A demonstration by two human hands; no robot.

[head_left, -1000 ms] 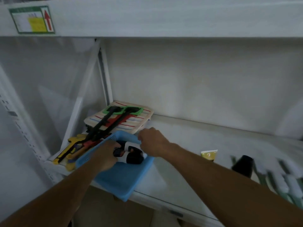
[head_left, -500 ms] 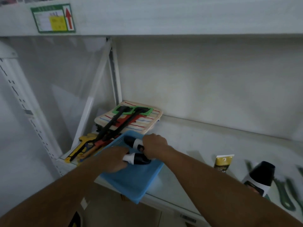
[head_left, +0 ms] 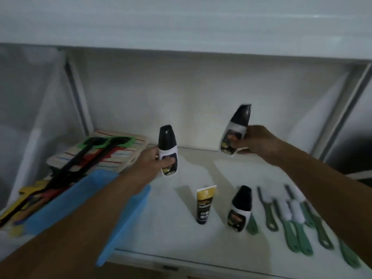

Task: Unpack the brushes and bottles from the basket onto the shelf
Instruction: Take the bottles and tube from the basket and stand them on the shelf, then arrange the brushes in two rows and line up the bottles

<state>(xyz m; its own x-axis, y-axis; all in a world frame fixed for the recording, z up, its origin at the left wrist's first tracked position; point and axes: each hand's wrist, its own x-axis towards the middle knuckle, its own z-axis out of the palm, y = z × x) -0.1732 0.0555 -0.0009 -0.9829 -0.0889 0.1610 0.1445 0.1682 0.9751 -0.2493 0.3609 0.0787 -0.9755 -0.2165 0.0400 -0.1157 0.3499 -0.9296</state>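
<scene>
Each hand carries 1 bottle above the shelf [head_left: 201, 170]. The left hand [head_left: 150, 163] has its grip clamped round the lower body of a black-capped bottle [head_left: 167, 151], held nearly upright just right of the blue basket [head_left: 84, 200]. The right hand [head_left: 254, 140] has its grip clamped on a second bottle [head_left: 236, 130], tilted with its cap leaning right, near the back wall.

Already on the shelf stand a third bottle [head_left: 240, 209] and a yellow-topped tube [head_left: 204, 204], with a row of green-handled brushes [head_left: 296, 220] lying to their right.

To set these 2 down well, I would level the tilted bottle first, so its base meets the shelf flat. The bare patch behind the tube and the standing bottle looks like the safest spot. Lower each bottle straight down, well apart from the standing pair, since tall narrow bottles probably topple at a nudge. Release only once each base sits flat.
</scene>
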